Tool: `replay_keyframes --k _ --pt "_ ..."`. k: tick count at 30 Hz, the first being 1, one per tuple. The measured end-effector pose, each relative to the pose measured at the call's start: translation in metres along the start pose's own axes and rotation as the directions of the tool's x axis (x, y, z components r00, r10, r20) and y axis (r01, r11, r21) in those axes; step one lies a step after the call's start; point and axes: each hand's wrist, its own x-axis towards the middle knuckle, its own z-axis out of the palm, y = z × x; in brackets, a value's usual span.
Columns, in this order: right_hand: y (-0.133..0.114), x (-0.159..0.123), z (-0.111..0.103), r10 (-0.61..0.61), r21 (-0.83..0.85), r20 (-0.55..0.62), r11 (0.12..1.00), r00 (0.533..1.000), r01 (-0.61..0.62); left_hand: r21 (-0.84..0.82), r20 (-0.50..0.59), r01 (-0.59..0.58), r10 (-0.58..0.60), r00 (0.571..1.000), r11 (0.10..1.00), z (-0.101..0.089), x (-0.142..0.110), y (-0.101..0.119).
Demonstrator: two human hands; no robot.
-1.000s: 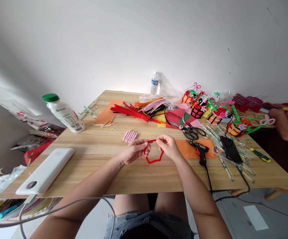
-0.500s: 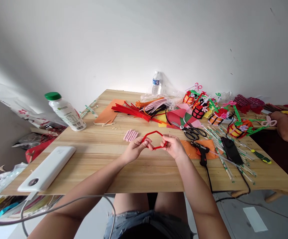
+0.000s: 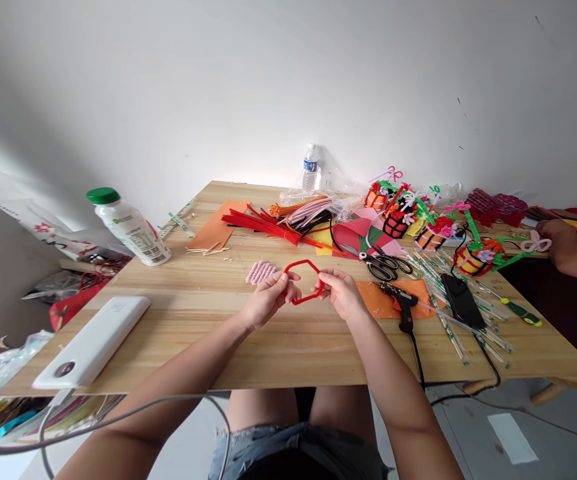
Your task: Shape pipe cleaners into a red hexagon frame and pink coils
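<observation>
A red pipe cleaner, bent into a roughly six-sided ring, is held above the table between both hands. My left hand pinches its left side between thumb and fingers. On the opposite side, my right hand grips the ring the same way. Parts of the ring are hidden behind the fingers. Just beyond my left hand lie several short pink twisted coils in a row. Farther back is a spread bundle of straight red pipe cleaners.
A glue gun rests on orange felt at right, near scissors, a phone, a screwdriver and glue sticks. Small flower baskets stand behind. At left are a white power bank and bottle. A co-worker's arm is far right.
The ring has been turned in my fingers and now stretches up and away between the hands. My right hand has shifted from the ring's top edge to its right side.
</observation>
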Motion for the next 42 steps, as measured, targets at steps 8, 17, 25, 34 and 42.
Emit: replay_keyframes --k 8,17,25,34,42 --pt "0.008 -0.004 0.01 -0.074 0.238 -0.027 0.968 0.997 0.078 -0.055 0.036 -0.047 0.049 0.998 0.997 0.007 -0.003 -0.001" --pt "0.009 -0.003 0.01 0.049 0.167 0.063 0.984 0.997 -0.058 0.081 -0.082 -0.051 0.058 0.995 0.995 -0.003 -0.001 -0.012" --pt "0.012 -0.006 0.013 -0.184 0.099 0.04 0.979 0.982 0.179 -0.06 0.032 -0.087 0.089 0.996 0.994 0.0 -0.002 -0.003" --pt "0.006 -0.008 0.011 -0.193 0.215 0.199 0.965 0.961 0.149 -0.116 0.026 -0.116 0.12 0.992 0.986 0.003 -0.002 0.002" --pt "0.005 -0.013 0.013 -0.134 0.194 0.251 0.977 0.959 0.085 -0.089 0.124 -0.076 0.087 0.988 0.993 0.002 -0.006 0.002"
